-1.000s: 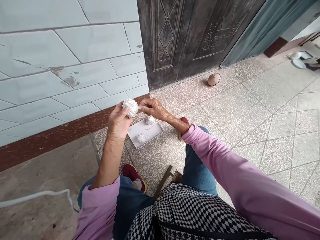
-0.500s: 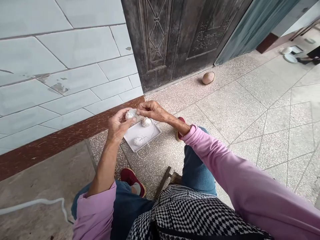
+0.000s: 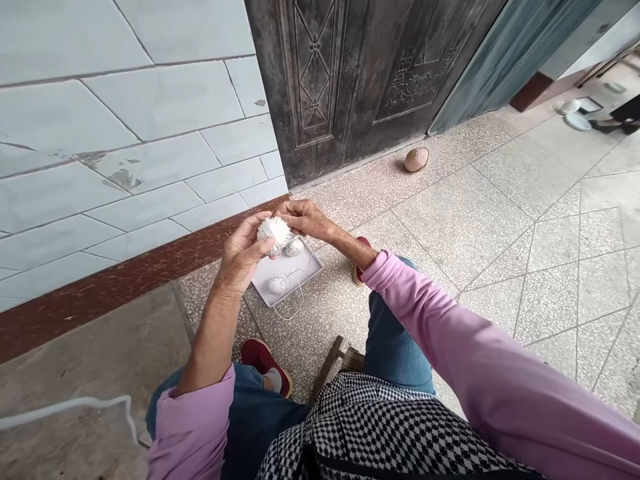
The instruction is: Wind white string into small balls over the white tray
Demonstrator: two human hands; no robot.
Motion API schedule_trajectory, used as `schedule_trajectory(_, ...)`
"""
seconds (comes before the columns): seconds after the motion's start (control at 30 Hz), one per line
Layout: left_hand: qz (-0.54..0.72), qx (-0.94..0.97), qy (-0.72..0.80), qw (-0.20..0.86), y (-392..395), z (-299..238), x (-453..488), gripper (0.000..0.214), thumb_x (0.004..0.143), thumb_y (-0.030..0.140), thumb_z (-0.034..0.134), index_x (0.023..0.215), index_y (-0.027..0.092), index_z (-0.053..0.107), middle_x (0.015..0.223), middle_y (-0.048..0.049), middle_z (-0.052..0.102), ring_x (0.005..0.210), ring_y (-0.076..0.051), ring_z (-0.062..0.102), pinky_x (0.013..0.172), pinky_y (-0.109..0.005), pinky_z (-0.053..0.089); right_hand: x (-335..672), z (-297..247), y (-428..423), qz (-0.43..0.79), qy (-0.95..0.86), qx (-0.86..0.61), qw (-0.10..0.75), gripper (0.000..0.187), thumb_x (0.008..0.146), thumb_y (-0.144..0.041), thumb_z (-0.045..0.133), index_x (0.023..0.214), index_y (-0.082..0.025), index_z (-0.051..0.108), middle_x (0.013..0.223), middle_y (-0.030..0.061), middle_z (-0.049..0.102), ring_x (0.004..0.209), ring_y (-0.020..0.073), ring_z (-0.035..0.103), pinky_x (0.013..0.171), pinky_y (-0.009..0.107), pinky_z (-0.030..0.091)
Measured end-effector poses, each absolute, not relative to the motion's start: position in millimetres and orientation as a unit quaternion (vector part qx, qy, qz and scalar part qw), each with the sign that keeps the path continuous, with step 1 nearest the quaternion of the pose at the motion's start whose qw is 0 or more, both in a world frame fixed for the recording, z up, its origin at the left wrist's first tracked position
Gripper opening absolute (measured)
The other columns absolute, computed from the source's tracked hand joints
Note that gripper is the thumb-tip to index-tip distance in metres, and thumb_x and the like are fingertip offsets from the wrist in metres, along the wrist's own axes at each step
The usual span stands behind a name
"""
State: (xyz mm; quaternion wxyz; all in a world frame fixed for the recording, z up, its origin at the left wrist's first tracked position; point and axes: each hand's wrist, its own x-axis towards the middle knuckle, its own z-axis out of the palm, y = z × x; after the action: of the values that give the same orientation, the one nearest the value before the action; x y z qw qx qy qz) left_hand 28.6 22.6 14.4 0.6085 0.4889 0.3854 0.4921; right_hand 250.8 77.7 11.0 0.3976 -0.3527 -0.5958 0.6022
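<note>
Held up over the floor is a white, fluffy, frilled ball [image 3: 275, 233], like a pompom. My left hand [image 3: 243, 250] is closed round its left side, thumb in front. At its upper right edge, my right hand [image 3: 303, 219] has its fingers pinched together; whatever lies between the fingertips is too small to make out. Beneath both hands, a shallow white box lid or tray [image 3: 306, 272] rests on the floor. It contains a ball of white yarn [image 3: 277, 285] and a second white ball [image 3: 294, 247], with a loose strand looping over the front edge.
A pinkish ball [image 3: 417, 159] lies on the speckled floor by the dark carved door [image 3: 345, 87]. On the left stands a tiled wall [image 3: 150, 120]. A white hose or cord [image 3: 65, 404] crosses the lower left floor. Dishes [image 3: 577, 121] sit far right.
The white fluffy ball has turned in my left hand, so more of its frilled face shows. My right fingers remain at its edge, shifted slightly.
</note>
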Motion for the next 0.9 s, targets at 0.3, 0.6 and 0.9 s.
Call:
schedule_trajectory(0.3, 0.598, 0.413, 0.376, 0.575, 29, 4, 14, 0.073, 0.067, 0.049, 0.126, 0.126, 0.027, 0.090, 0.129, -0.0118, 0.089, 0.113, -0.029, 0.085, 0.090, -0.035, 0.073, 224, 26, 62, 0.571, -0.603, -0.413, 0.374, 0.045, 0.119, -0.014, 0.094, 0.085, -0.021, 0.066, 0.066, -0.0054, 0.062, 0.064, 0.0128, 0.049, 0.062, 0.027, 0.040)
schedule_trajectory(0.6, 0.625, 0.430, 0.459, 0.463, 53, -21, 17, 0.079, 0.060, 0.050, 0.120, 0.124, 0.025, 0.081, 0.120, -0.0100, 0.088, 0.113, -0.031, 0.084, 0.096, -0.039, 0.070, 236, 40, 46, 0.506, -0.674, -0.430, 0.323, 0.050, 0.116, -0.001, 0.085, 0.076, -0.021, 0.063, 0.074, -0.0032, 0.061, 0.080, 0.0169, 0.056, 0.078, 0.032, 0.043)
schedule_trajectory(0.9, 0.421, 0.564, 0.472, 0.531, 39, -1, 12, 0.065, 0.065, 0.049, 0.120, 0.118, 0.022, 0.094, 0.105, -0.0104, 0.091, 0.089, -0.030, 0.083, 0.079, -0.038, 0.070, 268, 28, 64, 0.554, -0.661, -0.385, 0.328, 0.050, 0.118, -0.032, 0.100, 0.083, -0.021, 0.067, 0.073, -0.0053, 0.053, 0.077, 0.0159, 0.046, 0.071, 0.032, 0.035)
